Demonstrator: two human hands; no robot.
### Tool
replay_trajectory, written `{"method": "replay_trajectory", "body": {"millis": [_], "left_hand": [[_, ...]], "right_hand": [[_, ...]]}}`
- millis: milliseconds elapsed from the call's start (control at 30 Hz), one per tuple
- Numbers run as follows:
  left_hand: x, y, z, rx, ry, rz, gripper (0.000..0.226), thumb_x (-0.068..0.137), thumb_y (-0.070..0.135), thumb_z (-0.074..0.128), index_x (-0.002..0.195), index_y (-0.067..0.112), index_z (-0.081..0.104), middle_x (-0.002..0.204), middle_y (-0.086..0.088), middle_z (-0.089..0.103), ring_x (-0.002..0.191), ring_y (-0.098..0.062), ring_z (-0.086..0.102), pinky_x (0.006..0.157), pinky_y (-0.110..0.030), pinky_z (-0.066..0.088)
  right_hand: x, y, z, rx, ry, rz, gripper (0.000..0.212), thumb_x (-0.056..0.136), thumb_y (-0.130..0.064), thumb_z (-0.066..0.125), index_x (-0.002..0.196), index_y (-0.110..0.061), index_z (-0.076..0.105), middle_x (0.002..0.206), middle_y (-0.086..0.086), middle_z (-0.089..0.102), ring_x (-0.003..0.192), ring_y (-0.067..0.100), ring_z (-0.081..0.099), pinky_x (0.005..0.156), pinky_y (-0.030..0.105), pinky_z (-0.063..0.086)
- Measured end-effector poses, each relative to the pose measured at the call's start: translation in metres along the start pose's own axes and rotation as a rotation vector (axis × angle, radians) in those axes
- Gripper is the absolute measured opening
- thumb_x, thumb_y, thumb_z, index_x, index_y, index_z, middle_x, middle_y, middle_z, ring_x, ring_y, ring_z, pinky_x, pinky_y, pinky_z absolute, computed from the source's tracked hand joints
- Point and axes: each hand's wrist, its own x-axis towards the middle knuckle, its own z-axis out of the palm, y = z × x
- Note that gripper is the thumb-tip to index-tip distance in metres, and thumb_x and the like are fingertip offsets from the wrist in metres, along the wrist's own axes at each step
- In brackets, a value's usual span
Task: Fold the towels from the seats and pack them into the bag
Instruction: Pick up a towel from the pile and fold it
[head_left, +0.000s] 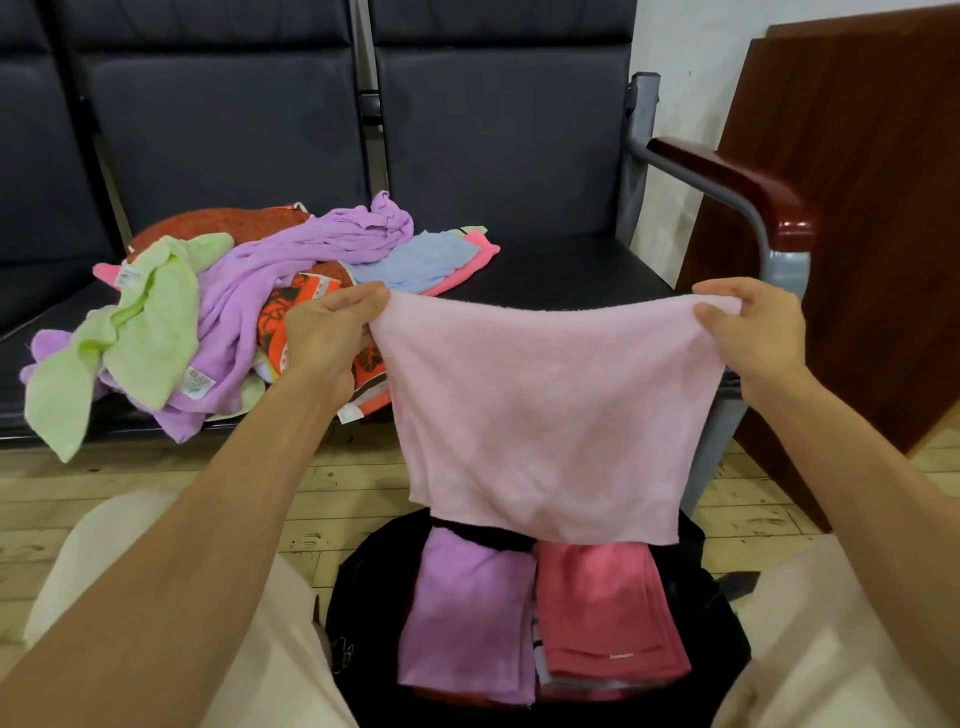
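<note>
I hold pale pink towel (545, 410) stretched between left grip (332, 332) and right grip (753, 322), each pinching top corner, so it hangs flat for folding. Bag (358, 582) directly below grips, folded towels inside. Unfolded pile (208, 312) left of left grip, on seats (571, 270).

Bag (358, 582) rim partly behind pink towel (545, 415), towel labels (199, 379) perhaps too blurred to read

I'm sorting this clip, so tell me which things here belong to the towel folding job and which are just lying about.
Part of the job:
pale pink towel, gripped by left hand and right hand
towel pile on the seats
black bag, holding purple towel and red-pink towel

Just there:
wooden panel
armrest
</note>
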Motion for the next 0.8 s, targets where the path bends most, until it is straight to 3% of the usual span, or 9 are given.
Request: {"method": "replay_trajectory", "body": {"millis": [100,200,400,567,667,800], "left_hand": [[-0.001,0.0,0.002,-0.084,-0.025,-0.121,0.023,0.085,0.002,0.066,0.108,0.002,0.067,0.09,-0.002,0.069,0.072,-0.008,0.066,0.057,-0.016,0.052],[-0.001,-0.003,0.003,-0.038,-0.035,-0.166,0.026,0.087,-0.001,0.064,0.112,0.004,0.066,0.096,-0.005,0.068,0.075,-0.009,0.065,0.055,-0.016,0.053],[0.005,-0.007,-0.001,0.336,0.04,0.116,0.03,0.086,0.004,0.068,0.115,0.004,0.067,0.119,-0.013,0.066,0.101,-0.018,0.061,0.091,-0.03,0.052],[-0.003,-0.005,-0.003,0.696,0.06,0.358,0.028,0.086,0.006,0.068,0.114,0.008,0.07,0.117,-0.011,0.067,0.094,-0.011,0.059,0.082,-0.021,0.044],[-0.006,-0.006,-0.003,0.787,0.064,0.44,0.024,0.087,0.004,0.065,0.111,0.003,0.07,0.114,-0.014,0.068,0.097,-0.018,0.062,0.081,-0.02,0.042],[-0.009,-0.006,-0.002,0.817,0.08,0.458,0.02,0.09,0.003,0.061,0.106,-0.001,0.071,0.109,-0.015,0.07,0.099,-0.024,0.062,0.083,-0.023,0.039]], "right_hand": [[-0.001,0.001,-0.001,-0.001,-0.004,-0.011,0.027,0.094,-0.012,0.061,0.12,-0.015,0.068,0.126,0.004,0.061,0.117,0.022,0.053,0.102,0.045,0.048],[-0.002,0.0,-0.002,-0.013,-0.016,-0.028,0.029,0.094,-0.011,0.061,0.122,-0.013,0.067,0.128,0.006,0.06,0.118,0.025,0.053,0.101,0.046,0.048],[-0.001,0.003,-0.004,-0.177,-0.044,-0.051,0.031,0.09,-0.011,0.066,0.12,-0.007,0.067,0.123,0.01,0.063,0.115,0.027,0.056,0.099,0.038,0.047],[0.003,0.011,-0.002,-0.332,-0.079,-0.051,0.027,0.085,-0.014,0.073,0.111,-0.006,0.071,0.114,0.014,0.066,0.113,0.032,0.056,0.095,0.04,0.05],[0.002,0.011,-0.001,-0.368,-0.067,-0.05,0.027,0.082,-0.017,0.076,0.106,-0.006,0.072,0.107,0.014,0.067,0.099,0.027,0.061,0.076,0.028,0.048],[-0.001,0.01,-0.005,-0.408,-0.065,-0.029,0.026,0.08,-0.02,0.078,0.102,-0.007,0.072,0.093,0.01,0.066,0.08,0.019,0.059,0.07,0.029,0.047]]}}
